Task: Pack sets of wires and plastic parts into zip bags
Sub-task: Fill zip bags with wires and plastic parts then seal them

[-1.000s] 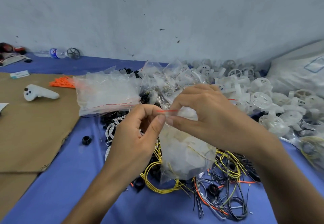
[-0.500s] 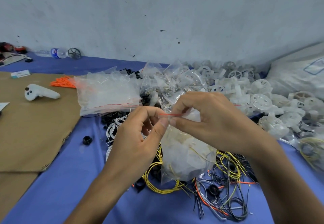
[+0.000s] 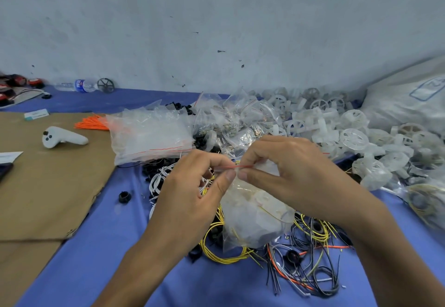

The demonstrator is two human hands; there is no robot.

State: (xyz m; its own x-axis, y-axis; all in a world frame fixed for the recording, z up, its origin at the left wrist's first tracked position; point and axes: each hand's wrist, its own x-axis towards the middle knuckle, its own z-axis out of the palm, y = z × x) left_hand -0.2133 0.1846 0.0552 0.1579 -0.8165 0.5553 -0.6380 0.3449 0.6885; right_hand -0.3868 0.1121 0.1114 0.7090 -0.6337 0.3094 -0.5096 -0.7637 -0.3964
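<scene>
Pinching the red seal strip of a clear zip bag, our left hand and right hand grip just as they did half a second ago. Inside the bag we see pale plastic parts and yellow wire. Below the bag lie loose wires; up-left of it sits a pack of clear bags.

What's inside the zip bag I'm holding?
Through the clear zip bag a whitish plastic part and thin yellow wire show. Further contents are too blurred to tell. The left hand and right hand cover its top corners.
</scene>
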